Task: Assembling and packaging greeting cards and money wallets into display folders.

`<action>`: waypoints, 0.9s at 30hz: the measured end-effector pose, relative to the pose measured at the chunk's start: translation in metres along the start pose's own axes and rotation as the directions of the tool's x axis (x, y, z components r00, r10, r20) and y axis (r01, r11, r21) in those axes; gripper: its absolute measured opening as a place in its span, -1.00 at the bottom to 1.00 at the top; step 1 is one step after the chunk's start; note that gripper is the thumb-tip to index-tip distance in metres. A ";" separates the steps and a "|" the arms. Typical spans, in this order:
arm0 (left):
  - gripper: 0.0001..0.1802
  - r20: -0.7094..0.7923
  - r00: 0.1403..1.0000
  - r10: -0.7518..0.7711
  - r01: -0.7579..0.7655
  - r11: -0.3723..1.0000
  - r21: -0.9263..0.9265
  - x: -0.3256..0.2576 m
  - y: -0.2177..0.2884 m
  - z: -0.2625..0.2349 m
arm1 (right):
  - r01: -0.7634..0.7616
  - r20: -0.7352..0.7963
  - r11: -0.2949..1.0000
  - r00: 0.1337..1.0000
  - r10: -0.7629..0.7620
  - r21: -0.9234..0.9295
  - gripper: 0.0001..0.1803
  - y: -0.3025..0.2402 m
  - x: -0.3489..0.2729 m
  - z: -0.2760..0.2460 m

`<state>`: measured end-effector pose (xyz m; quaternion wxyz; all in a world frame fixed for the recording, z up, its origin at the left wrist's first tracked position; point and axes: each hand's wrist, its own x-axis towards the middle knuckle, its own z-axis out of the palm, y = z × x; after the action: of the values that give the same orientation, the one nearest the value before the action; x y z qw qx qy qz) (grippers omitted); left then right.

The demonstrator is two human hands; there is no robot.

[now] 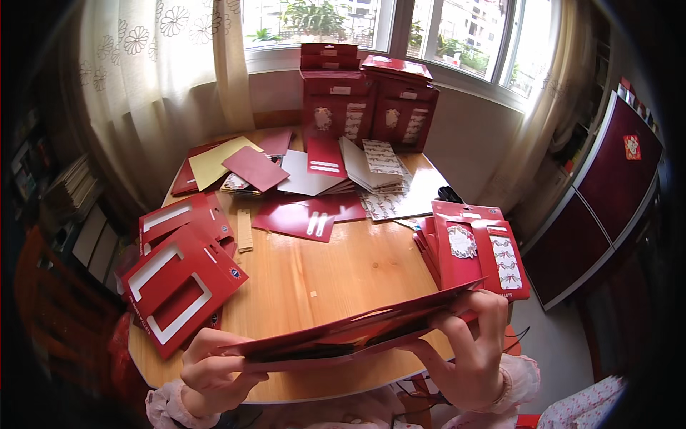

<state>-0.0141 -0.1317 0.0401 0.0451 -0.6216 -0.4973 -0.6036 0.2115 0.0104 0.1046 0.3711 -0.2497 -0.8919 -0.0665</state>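
Observation:
A flat red cardboard sleeve (286, 345) is held up near the table's front edge, slightly tilted, its right end higher. Its long edge faces me and gapes a little, with a dark inside. My left hand (214, 368) pinches its left end between thumb and fingers. My right hand (468, 350) grips the other end, fingers bent over the top and thumb below. Beyond the right hand lies a stack of finished-looking red packs (457, 268) with wreath and bow cards in their windows. To the left are red cardboard blanks (150, 282) with white cut-out windows, overlapping.
Wallets and cards in plain red (325, 154), dusty pink (256, 168), yellow (218, 163) and patterned white (382, 156) lie across the back. A short wooden strip (244, 230) rests mid-left. Tall red boxes (339, 107) of packs stand by the window. A dark red cabinet (572, 243) is at right.

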 end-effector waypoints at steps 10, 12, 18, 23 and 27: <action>-0.71 -0.042 0.996 -0.083 0.088 0.988 0.130 -0.011 0.002 0.002 | -0.019 -0.067 0.998 0.997 0.023 0.054 -0.55 0.007 -0.011 0.002; -0.70 -0.055 0.995 -0.083 0.090 0.984 0.151 -0.012 0.002 0.002 | 0.038 -0.082 0.998 0.996 -0.034 0.051 -0.54 0.012 -0.009 0.007; -0.69 -0.006 0.997 -0.074 0.074 0.977 0.201 -0.004 0.007 0.001 | 0.217 -0.120 0.972 0.971 -0.205 0.094 -0.59 0.030 -0.007 0.009; -0.67 0.005 0.998 -0.064 0.062 0.972 0.229 -0.002 0.009 0.005 | 0.237 -0.120 0.965 0.967 -0.223 0.110 -0.57 0.033 -0.007 0.011; -0.65 0.014 0.999 -0.043 0.038 0.966 0.255 -0.005 0.008 0.005 | 0.230 -0.151 0.969 0.965 -0.214 0.095 -0.55 0.034 -0.011 0.008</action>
<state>-0.0043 -0.1352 0.0387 0.1076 -0.6060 -0.5838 -0.5295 0.2299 0.0385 0.0893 0.4363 -0.1217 -0.8884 -0.0752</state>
